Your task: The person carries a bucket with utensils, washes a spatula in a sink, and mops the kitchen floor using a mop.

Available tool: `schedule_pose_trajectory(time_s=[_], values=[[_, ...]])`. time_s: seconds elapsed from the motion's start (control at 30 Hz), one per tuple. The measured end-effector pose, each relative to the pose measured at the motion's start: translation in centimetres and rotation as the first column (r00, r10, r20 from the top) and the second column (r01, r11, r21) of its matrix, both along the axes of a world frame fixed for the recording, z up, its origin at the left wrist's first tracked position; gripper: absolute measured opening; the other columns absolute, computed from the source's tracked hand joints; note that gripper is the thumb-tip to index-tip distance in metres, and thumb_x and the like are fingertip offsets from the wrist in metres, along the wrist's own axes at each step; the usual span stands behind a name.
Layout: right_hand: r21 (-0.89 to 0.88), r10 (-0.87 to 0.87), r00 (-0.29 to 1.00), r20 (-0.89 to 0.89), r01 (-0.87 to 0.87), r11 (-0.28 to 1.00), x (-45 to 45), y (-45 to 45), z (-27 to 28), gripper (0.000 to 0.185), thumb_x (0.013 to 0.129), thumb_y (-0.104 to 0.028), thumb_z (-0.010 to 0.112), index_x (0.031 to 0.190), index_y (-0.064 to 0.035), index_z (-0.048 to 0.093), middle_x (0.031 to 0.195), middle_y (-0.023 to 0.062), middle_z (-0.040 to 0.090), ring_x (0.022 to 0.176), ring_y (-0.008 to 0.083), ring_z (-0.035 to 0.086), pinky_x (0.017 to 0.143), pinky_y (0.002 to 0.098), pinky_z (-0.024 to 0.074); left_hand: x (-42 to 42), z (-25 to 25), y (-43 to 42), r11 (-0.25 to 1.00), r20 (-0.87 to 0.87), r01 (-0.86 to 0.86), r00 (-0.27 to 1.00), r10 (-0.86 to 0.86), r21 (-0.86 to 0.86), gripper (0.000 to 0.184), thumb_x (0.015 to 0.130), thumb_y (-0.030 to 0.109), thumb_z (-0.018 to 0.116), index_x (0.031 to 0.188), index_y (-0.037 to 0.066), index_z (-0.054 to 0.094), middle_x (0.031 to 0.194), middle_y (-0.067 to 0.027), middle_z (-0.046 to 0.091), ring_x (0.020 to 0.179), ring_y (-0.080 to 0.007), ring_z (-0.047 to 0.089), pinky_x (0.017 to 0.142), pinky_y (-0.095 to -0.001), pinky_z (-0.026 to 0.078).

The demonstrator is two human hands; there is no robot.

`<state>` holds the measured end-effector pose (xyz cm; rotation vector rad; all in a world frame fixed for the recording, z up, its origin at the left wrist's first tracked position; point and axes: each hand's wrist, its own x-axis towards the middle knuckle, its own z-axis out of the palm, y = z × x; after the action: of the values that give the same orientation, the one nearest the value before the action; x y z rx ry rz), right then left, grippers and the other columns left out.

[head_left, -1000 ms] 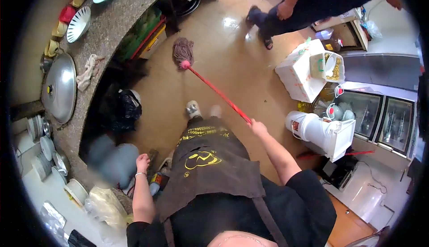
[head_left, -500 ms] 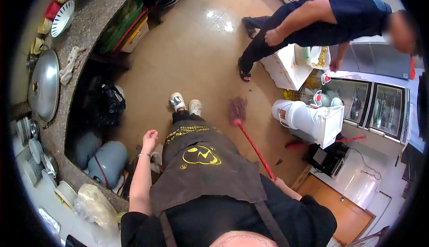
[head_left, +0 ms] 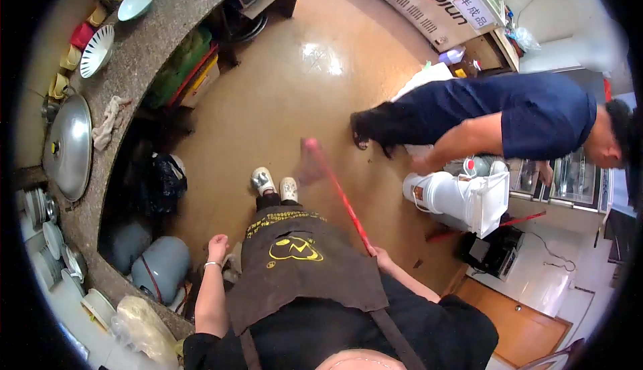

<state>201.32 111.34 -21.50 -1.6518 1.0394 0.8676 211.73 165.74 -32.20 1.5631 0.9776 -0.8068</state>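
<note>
A mop [head_left: 345, 204] with a red handle slants across the brown floor, its blurred purple-grey head lying ahead and to the right of my white shoes. Wrapped round the upper end of the handle is my right hand [head_left: 382, 260], beside my dark apron [head_left: 301, 263]. On the other side of the apron, my left hand [head_left: 218, 247] hangs with curled fingers, a bracelet on its wrist, and nothing shows in it. Near it stands a grey gas cylinder [head_left: 161, 269] under the counter.
Another person in dark blue [head_left: 489, 112] bends over at the right, an arm by the white bucket [head_left: 442, 194]. A stone counter [head_left: 144, 68] with a lidded wok [head_left: 69, 148] and bowls curves along the left. A Dojun cabinet [head_left: 408, 5] stands at the far end.
The mop head has swung from far ahead to the right and partly back. The other person has moved down to the containers and bent over. My left hand stays by my side.
</note>
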Motion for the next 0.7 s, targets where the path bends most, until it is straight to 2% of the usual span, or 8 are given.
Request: schedule_pose_trajectory(time_s=[0.07, 0.23, 0.27, 0.3, 0.33, 0.4, 0.47, 0.7], values=[[0.159, -0.163, 0.986, -0.026, 0.165, 0.973, 10.9, 4.7, 2.0, 0.039, 0.084, -0.045, 0.041, 0.070, -0.0086, 0.049, 0.048, 0.0010, 0.044, 0.036, 0.0118, 0.037, 0.034, 0.0260, 0.0312, 0.9, 2.0, -0.4, 0.999, -0.007, -0.001, 1.000, 0.001, 0.032, 0.020, 0.079, 0.018, 0.055, 0.092, 0.003, 0.053, 0.079, -0.0027, 0.054, 0.062, -0.0103, 0.050, 0.054, -0.0217, 0.041], [-0.153, -0.138, 0.965, 0.224, 0.174, 0.973, 28.2, 2.6, -15.6, 0.043, 0.079, -0.049, 0.047, 0.062, -0.0093, 0.049, 0.048, 0.0014, 0.044, 0.033, 0.0146, 0.037, 0.030, 0.0293, 0.0286, 4.9, 5.2, 0.1, 0.999, 0.127, -0.026, 0.992, 0.021, 0.033, 0.019, 0.080, 0.017, 0.054, 0.094, 0.004, 0.052, 0.078, -0.0013, 0.054, 0.061, -0.0085, 0.050, 0.053, -0.0198, 0.040], [-0.185, -0.084, 0.978, 0.192, 0.120, 0.975, 33.7, 3.2, -14.0, 0.047, 0.076, -0.052, 0.049, 0.058, -0.0088, 0.048, 0.050, 0.0019, 0.045, 0.037, 0.0145, 0.040, 0.033, 0.0307, 0.0308, 5.6, 6.2, 0.4, 0.997, 0.135, -0.069, 0.989, 0.064, 0.031, 0.019, 0.080, 0.016, 0.054, 0.094, 0.004, 0.051, 0.078, -0.0010, 0.054, 0.061, -0.0079, 0.050, 0.053, -0.0195, 0.040], [-0.392, -0.047, 0.953, 0.298, 0.167, 0.905, 38.3, 4.0, -14.6, 0.047, 0.075, -0.050, 0.052, 0.055, -0.0083, 0.048, 0.049, 0.0027, 0.046, 0.037, 0.0150, 0.040, 0.034, 0.0320, 0.0310, 6.1, 6.6, 0.8, 0.997, 0.139, -0.062, 0.989, 0.055, 0.046, 0.019, 0.080, 0.016, 0.054, 0.094, 0.004, 0.051, 0.078, -0.0010, 0.054, 0.061, -0.0079, 0.050, 0.053, -0.0195, 0.040], [-0.239, -0.077, 0.961, 0.267, 0.143, 0.960, 42.8, 3.6, -15.7, 0.042, 0.076, -0.043, 0.053, 0.055, -0.0064, 0.050, 0.047, 0.0034, 0.046, 0.036, 0.0163, 0.041, 0.034, 0.0333, 0.0309, 6.4, 6.8, 1.2, 0.995, 0.160, -0.095, 0.983, 0.089, 0.031, 0.020, 0.079, 0.017, 0.055, 0.095, 0.004, 0.051, 0.078, -0.0008, 0.054, 0.062, -0.0074, 0.050, 0.053, -0.0190, 0.039], [-0.324, 0.049, 0.956, 0.290, 0.050, 0.945, 49.8, 2.6, -20.3, 0.032, 0.079, -0.030, 0.049, 0.063, -0.0026, 0.053, 0.046, 0.0049, 0.047, 0.035, 0.0183, 0.043, 0.034, 0.0342, 0.0327, 6.3, 7.8, 2.0, 0.992, 0.178, -0.125, 0.977, 0.119, 0.025, 0.021, 0.079, 0.017, 0.055, 0.095, 0.004, 0.051, 0.078, -0.0006, 0.054, 0.062, -0.0069, 0.050, 0.053, -0.0185, 0.039], [-0.413, 0.259, 0.942, 0.213, -0.154, 0.898, 53.0, 2.5, -17.1, 0.026, 0.081, -0.026, 0.043, 0.081, -0.0031, 0.055, 0.051, 0.0083, 0.051, 0.038, 0.0208, 0.048, 0.035, 0.0350, 0.0372, 5.9, 8.6, 2.7, 0.974, 0.149, -0.224, 0.964, 0.221, 0.009, 0.021, 0.079, 0.019, 0.056, 0.096, 0.006, 0.052, 0.077, 0.0000, 0.054, 0.063, -0.0068, 0.051, 0.053, -0.0182, 0.039], [-0.289, 0.103, 0.985, 0.140, -0.059, 0.956, 40.2, 0.5, -16.1, 0.048, 0.082, -0.047, 0.037, 0.083, -0.0023, 0.053, 0.063, 0.0119, 0.052, 0.054, 0.0197, 0.049, 0.046, 0.0374, 0.0364, 3.0, 6.4, 6.3, 0.972, -0.100, -0.236, 0.967, 0.234, -0.003, 0.015, 0.077, 0.015, 0.057, 0.089, 0.008, 0.053, 0.072, 0.0006, 0.054, 0.057, -0.0080, 0.051, 0.045, -0.0184, 0.037]])
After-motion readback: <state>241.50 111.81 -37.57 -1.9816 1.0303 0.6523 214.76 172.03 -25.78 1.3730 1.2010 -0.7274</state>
